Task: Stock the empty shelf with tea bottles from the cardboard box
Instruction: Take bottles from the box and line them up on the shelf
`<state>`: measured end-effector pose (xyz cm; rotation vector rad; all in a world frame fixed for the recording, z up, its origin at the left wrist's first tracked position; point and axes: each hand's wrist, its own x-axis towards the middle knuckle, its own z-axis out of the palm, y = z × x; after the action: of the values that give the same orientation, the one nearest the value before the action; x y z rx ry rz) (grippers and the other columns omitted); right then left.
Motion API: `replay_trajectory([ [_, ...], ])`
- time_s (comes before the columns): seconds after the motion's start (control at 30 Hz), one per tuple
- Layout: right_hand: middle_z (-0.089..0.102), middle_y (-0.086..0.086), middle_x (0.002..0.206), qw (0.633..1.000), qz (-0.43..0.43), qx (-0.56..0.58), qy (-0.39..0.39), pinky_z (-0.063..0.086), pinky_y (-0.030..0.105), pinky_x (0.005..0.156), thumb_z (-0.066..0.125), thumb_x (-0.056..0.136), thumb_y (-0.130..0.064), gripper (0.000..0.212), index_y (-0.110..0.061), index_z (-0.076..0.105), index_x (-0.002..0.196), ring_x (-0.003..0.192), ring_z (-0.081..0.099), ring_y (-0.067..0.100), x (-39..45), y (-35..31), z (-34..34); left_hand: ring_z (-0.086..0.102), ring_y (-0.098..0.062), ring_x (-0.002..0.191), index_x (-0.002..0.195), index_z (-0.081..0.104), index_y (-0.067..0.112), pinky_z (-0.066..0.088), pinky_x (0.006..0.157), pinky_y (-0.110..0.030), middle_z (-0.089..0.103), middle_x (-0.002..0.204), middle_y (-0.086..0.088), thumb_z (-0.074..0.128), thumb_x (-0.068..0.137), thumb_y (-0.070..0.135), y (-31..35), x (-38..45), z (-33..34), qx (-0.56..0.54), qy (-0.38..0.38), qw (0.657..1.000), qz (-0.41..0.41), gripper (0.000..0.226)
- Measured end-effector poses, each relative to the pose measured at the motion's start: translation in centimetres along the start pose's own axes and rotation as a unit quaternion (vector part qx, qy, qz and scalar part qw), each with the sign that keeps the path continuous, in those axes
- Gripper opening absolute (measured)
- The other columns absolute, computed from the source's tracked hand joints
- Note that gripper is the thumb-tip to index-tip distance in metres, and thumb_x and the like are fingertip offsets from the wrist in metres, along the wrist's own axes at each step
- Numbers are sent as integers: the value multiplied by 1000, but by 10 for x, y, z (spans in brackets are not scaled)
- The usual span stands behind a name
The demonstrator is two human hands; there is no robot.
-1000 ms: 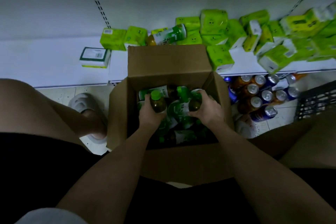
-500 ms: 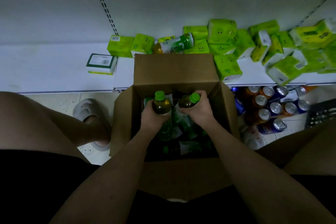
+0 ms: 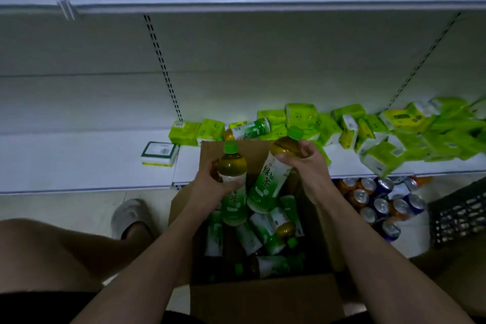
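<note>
An open cardboard box (image 3: 263,300) stands on the floor between my knees, with several green-labelled tea bottles (image 3: 268,234) lying loose inside. My left hand (image 3: 210,187) grips one tea bottle (image 3: 232,166) around its middle, held upright above the box. My right hand (image 3: 307,166) grips a second tea bottle (image 3: 271,179) near its shoulder, tilted with the green cap up and to the right. A white shelf (image 3: 236,5) runs across above, its top surface mostly bare. One more tea bottle (image 3: 249,130) lies on the bottom shelf behind the box.
The low white bottom shelf (image 3: 79,160) holds green tissue packs (image 3: 394,134) to the right and a small green-and-white box (image 3: 159,152). Drink cans (image 3: 378,200) lie on the floor at right beside a dark crate (image 3: 457,216). My slippered foot (image 3: 128,218) is left of the box.
Both hands have lifted their bottles up out of the box. My view has tilted upward, bringing the upper shelf into sight.
</note>
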<state>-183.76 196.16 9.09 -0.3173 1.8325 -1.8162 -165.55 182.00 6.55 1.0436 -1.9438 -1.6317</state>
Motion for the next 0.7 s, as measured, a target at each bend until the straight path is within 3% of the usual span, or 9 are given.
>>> replay_trajectory([
  [0.03, 68, -5, 110, 1000, -9, 16, -5, 52, 29, 82, 87, 64, -10, 54, -25, 54, 105, 93, 67, 9, 0, -11, 1, 68, -16, 98, 112, 60, 40, 57, 80, -38, 70, 109, 7, 91, 50, 34, 11, 2, -4, -12, 5, 1000, 20, 69],
  [0.1, 70, -2, 111, 998, -28, 40, -29, 53, 32, 77, 84, 67, -9, 46, -28, 58, 100, 89, 69, 10, -1, -33, 8, 69, -7, 93, 110, 60, 41, 56, 73, -24, 70, 108, 7, 92, 53, 21, 35, 6, -14, -21, 12, 998, 65, 68],
  [0.2, 68, -9, 111, 994, -82, 16, -69, 54, 22, 74, 85, 64, -14, 46, -36, 63, 97, 95, 68, 2, -6, -67, 20, 69, -2, 90, 123, 57, 25, 54, 67, -16, 68, 113, 6, 90, 58, 15, 76, 10, -30, -33, -2, 993, 109, 73],
  [0.37, 74, -10, 109, 980, -150, 19, -130, 57, 25, 82, 88, 49, -28, 55, -35, 68, 100, 101, 70, 7, -17, -127, 41, 70, -7, 93, 113, 59, 34, 56, 71, -19, 69, 110, 13, 87, 62, 11, 149, 10, -58, -68, -20, 984, 166, 63],
  [0.53, 75, -2, 110, 960, -212, 89, -160, 55, 24, 80, 88, 51, -24, 55, -28, 71, 103, 104, 70, 14, -25, -194, 54, 68, -12, 101, 119, 60, 16, 55, 82, -26, 72, 110, 5, 86, 63, 6, 218, 12, -88, -77, -7, 972, 222, 63],
  [0.6, 75, 1, 109, 953, -230, 93, -171, 56, 27, 80, 87, 52, -26, 56, -29, 71, 106, 103, 70, 17, -27, -225, 58, 67, -14, 105, 116, 62, 18, 54, 88, -33, 72, 110, 3, 85, 65, 7, 245, 13, -101, -71, -4, 967, 245, 57],
  [0.7, 76, 0, 105, 945, -254, 72, -191, 56, 32, 73, 85, 58, -28, 60, -30, 66, 115, 94, 73, 17, -29, -272, 64, 66, -13, 106, 117, 64, 21, 56, 85, -33, 72, 111, 4, 84, 66, 12, 289, 13, -117, -61, -4, 958, 280, 55],
])
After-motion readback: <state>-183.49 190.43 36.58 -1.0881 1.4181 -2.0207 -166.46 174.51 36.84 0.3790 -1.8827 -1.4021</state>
